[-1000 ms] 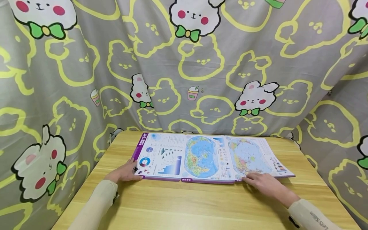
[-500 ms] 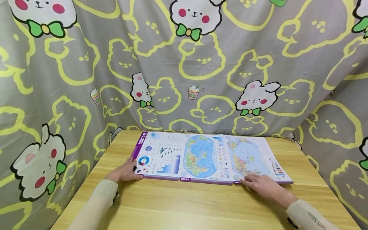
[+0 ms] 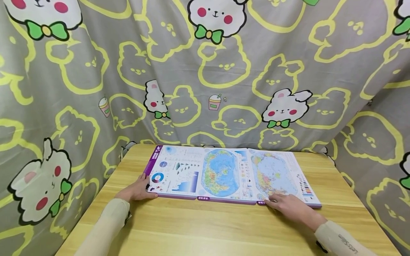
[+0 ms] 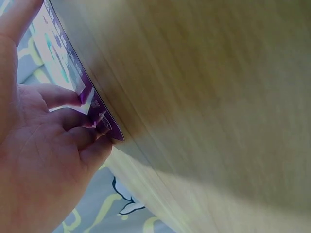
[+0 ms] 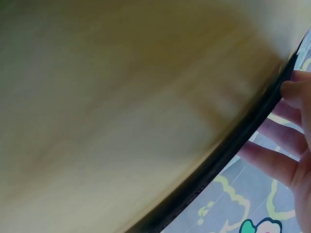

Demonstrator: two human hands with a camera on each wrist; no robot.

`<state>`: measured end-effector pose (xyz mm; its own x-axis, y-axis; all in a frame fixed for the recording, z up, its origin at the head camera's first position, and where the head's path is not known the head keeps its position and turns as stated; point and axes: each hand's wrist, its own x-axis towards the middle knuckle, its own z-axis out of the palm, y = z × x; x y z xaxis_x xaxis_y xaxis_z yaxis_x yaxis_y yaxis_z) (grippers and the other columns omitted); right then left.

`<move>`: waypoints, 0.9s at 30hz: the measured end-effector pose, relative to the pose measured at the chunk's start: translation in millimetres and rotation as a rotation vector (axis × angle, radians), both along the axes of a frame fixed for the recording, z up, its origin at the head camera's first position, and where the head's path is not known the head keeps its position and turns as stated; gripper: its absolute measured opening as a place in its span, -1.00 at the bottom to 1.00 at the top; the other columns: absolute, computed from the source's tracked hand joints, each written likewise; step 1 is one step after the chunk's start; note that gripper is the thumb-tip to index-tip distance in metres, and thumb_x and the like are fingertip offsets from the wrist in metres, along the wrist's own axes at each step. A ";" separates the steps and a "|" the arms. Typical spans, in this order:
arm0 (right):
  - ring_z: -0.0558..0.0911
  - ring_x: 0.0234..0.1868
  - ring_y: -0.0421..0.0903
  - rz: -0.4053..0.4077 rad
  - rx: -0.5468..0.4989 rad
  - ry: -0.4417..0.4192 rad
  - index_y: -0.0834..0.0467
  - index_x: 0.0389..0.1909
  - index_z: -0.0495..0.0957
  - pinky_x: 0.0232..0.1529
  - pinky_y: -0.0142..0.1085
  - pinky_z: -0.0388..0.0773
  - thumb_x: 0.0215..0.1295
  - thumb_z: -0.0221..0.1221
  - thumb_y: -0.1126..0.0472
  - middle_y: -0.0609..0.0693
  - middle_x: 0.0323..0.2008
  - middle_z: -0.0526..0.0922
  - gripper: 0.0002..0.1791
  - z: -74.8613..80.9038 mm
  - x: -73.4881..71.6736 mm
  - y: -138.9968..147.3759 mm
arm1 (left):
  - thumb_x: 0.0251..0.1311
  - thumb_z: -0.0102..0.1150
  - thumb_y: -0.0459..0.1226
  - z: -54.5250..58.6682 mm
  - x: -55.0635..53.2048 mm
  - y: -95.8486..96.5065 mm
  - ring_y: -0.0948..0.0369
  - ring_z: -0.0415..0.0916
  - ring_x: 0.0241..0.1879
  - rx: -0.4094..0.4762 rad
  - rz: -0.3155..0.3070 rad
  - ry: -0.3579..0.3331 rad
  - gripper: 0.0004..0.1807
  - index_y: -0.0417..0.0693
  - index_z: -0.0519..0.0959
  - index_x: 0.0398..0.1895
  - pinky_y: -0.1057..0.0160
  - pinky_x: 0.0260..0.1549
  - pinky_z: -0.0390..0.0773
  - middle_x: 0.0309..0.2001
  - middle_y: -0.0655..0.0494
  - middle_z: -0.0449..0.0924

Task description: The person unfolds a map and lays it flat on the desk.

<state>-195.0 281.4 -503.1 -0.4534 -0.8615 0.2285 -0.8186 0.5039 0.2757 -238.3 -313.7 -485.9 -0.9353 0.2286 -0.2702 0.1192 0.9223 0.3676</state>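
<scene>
A wide printed map sheet with purple borders lies spread across the far part of the wooden table. Charts fill its left panel, and two coloured world maps cover the middle and right panels. My left hand rests at its near left corner, fingers along the left edge and thumb along the near edge. The left wrist view shows those fingertips against the purple border. On the right panel's near edge lies my right hand, its fingers over the print. Its thumb touches the edge in the right wrist view.
A grey curtain with cartoon rabbits and yellow outlines hangs behind the table and along both sides. Bare wood of the table stretches between the sheet and the viewer.
The map sheet has slid slightly left. Its right end has swung nearer, so the right panel now lines up with the rest. My right hand has moved left and slightly nearer along with it.
</scene>
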 end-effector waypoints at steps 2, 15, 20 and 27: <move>0.62 -0.18 0.03 0.003 -0.003 0.005 0.08 -0.04 0.64 -0.37 -0.13 0.62 0.05 0.12 0.36 0.07 -0.18 0.59 -0.59 -0.7 0.6 -2.1 | -0.03 0.28 0.20 -0.6 -0.2 -1.4 -0.35 -0.32 0.36 -0.004 0.003 -0.003 0.22 -0.55 -0.06 0.37 -0.26 0.27 -0.11 0.36 -0.57 -0.34; 0.62 -0.18 0.02 0.008 0.006 0.005 0.07 -0.06 0.65 -0.40 -0.16 0.62 0.00 0.17 0.40 0.05 -0.19 0.59 -0.57 -0.5 3.0 -9.9 | -0.04 0.30 0.20 3.3 3.1 -6.0 -0.37 -0.32 0.35 -0.021 0.010 -0.024 0.23 -0.59 -0.04 0.35 -0.27 0.27 -0.12 0.35 -0.60 -0.32; 0.62 -0.18 0.03 0.007 0.014 -0.003 0.06 -0.06 0.65 -0.41 -0.16 0.62 0.00 0.17 0.41 0.05 -0.18 0.60 -0.57 0.3 2.3 -9.9 | -0.06 0.32 0.19 2.5 4.6 -6.5 -0.37 -0.30 0.35 -0.010 0.011 0.001 0.22 -0.59 -0.01 0.34 -0.27 0.27 -0.10 0.35 -0.60 -0.30; 0.62 -0.17 0.05 0.007 -0.047 -0.039 0.11 -0.08 0.65 -0.22 -0.10 0.61 0.01 0.21 0.38 0.07 -0.18 0.62 -0.62 2.5 0.3 -9.3 | -0.01 0.34 0.10 10.3 6.7 11.9 -0.35 -0.25 0.36 -0.042 -0.013 0.075 0.13 -0.52 0.02 0.36 -0.24 0.28 -0.08 0.37 -0.55 -0.24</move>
<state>-194.6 272.1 -500.5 -0.4568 -0.8533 0.2514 -0.8316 0.5099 0.2200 -231.6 -301.8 -475.6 -0.9502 0.2311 -0.2093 0.1573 0.9349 0.3182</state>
